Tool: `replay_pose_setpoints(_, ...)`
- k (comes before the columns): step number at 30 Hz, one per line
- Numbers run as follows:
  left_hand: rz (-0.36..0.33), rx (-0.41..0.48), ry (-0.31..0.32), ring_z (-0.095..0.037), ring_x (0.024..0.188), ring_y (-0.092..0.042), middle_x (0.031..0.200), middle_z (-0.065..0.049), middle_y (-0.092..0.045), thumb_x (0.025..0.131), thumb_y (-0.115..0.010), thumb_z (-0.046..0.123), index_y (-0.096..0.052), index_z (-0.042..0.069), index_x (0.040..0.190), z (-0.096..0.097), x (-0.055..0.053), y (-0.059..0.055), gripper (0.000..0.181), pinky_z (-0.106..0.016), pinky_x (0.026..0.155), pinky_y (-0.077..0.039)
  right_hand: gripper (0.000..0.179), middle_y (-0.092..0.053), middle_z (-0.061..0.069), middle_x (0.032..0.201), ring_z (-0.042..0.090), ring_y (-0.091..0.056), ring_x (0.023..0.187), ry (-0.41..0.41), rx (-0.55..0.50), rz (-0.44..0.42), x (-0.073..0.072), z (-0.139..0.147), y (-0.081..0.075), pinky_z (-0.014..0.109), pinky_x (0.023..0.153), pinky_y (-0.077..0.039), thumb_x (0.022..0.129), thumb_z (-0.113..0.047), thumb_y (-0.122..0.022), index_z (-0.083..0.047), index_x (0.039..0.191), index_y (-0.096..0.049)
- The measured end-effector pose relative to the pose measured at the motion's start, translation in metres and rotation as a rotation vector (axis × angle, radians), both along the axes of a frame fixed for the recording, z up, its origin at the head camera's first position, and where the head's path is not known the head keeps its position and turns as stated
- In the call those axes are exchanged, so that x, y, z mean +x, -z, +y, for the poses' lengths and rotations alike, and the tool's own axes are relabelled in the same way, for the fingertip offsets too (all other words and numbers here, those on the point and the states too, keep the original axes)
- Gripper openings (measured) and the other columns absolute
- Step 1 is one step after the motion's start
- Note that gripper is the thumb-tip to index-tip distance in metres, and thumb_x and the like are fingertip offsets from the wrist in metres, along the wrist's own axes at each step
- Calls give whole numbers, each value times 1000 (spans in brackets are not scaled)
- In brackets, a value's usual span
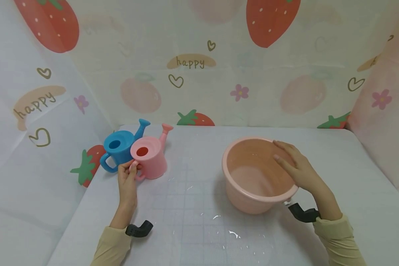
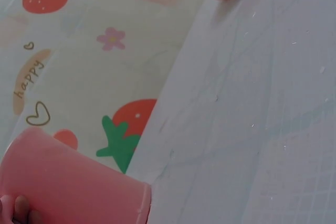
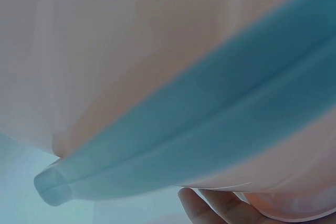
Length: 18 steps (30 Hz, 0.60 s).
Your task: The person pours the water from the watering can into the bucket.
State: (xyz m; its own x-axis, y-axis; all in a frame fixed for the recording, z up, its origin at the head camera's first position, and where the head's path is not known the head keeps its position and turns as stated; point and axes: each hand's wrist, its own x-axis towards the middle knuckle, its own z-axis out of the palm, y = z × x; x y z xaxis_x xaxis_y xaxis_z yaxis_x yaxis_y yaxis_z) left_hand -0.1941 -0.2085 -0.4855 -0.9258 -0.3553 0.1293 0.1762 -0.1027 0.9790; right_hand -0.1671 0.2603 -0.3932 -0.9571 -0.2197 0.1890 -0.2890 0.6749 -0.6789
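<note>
At the left of the head view my left hand (image 1: 128, 177) pinches the handle of a pink watering can (image 1: 154, 160), which stands upright. The can's side also fills the lower left of the left wrist view, with a few fingertips (image 2: 32, 214) beside it. A blue watering can (image 1: 119, 147) stands right behind. My right hand (image 1: 300, 168) rests over the right rim of a pink plastic basin (image 1: 239, 192), its fingers fairly straight and its thumb toward the inside. Close up in the right wrist view, a blue handle (image 3: 199, 129) crosses the basin's outer wall; some fingertips (image 3: 197, 203) show below.
A white table (image 1: 189, 221) carries the things, with scattered water drops (image 1: 233, 234) toward its front. Printed cloth (image 1: 193, 92) with strawberries and hearts hangs behind and along both sides. Both wrists bear black camera mounts (image 1: 139, 229).
</note>
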Motion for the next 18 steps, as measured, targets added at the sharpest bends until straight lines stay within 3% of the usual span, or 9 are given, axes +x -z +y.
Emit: replay_pose_setpoints(18,-16,-54,-7,-12,108,-48,111,3,-51,97,-48,31,-42,10,120,-4,-1,1,32,-32,98,-40,53,-30,14,146,42,-27,133,5,7,-2,1,-2,-2,69,96,-25,97,-35,-47,-19,144,-31)
